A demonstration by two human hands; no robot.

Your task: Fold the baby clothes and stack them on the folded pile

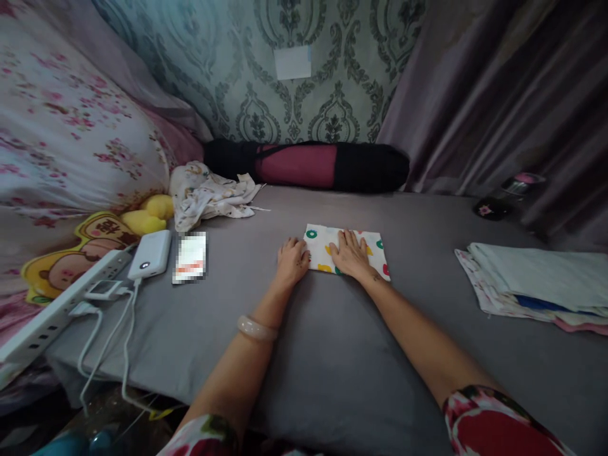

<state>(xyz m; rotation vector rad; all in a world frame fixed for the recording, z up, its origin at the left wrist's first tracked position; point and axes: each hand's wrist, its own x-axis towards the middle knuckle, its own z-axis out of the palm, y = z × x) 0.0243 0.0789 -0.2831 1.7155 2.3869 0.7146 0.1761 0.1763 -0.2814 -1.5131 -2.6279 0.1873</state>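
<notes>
A folded white cloth (318, 252) with colourful printed shapes lies flat on the grey-covered surface in front of me. My right hand (350, 254) rests palm down on top of it, fingers stretched and spread. At the cloth's left edge is my left hand (292, 262), palm down, its thumb side touching the edge and its fingers slightly bent. Neither hand grips anything that I can see. A pale bangle (257, 329) circles my left wrist area.
On the right lies a stack of folded cloths (536, 278). To the left are a crumpled white cloth (209, 193), a power bank (151, 254), a blurred card (190, 258) and a power strip (61, 304) with cables. A black and maroon long bag (297, 166) lies along the wall.
</notes>
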